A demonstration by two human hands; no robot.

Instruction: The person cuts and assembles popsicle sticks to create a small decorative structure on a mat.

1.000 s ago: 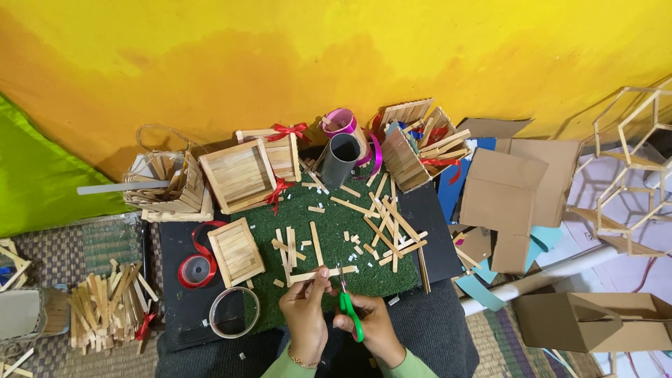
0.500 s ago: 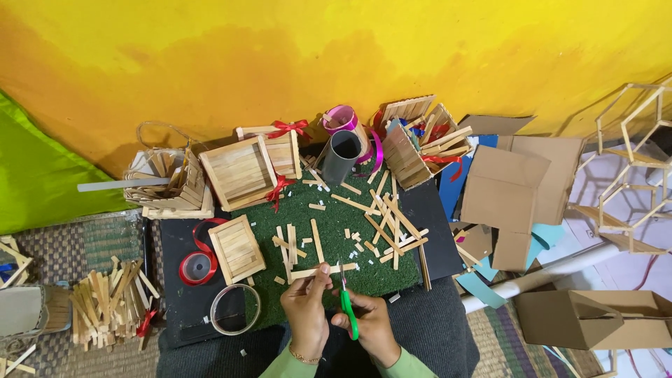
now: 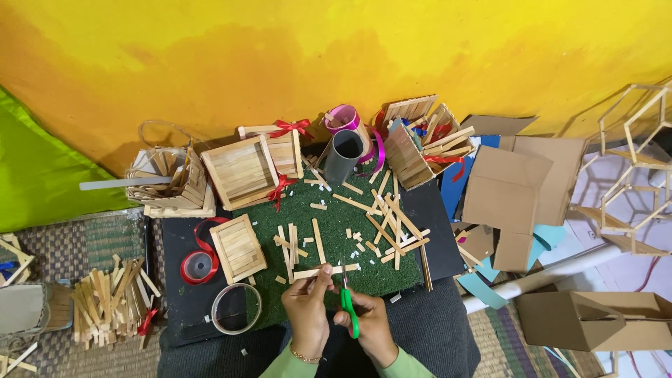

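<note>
Yellow wall backs a green mat (image 3: 329, 231) strewn with wooden sticks. Left hand (image 3: 308, 308) has fingers clamped on one wooden stick (image 3: 323, 271), lying at the mat's 6 o'clock edge. Right hand (image 3: 369, 323) has fingers closed on green-handled scissors (image 3: 348, 304), just beside the stick.

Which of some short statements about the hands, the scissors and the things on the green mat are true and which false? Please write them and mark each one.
1. The right hand holds green-handled scissors. True.
2. The left hand pinches a flat wooden stick. True.
3. The red ribbon spool lies to the right of the scissors. False: it lies to their left, on the black board.
4. The grey tube stands beside the cardboard box at the lower right. False: it is at the far edge of the green mat.
5. Loose sticks lie scattered on the green mat. True.
</note>
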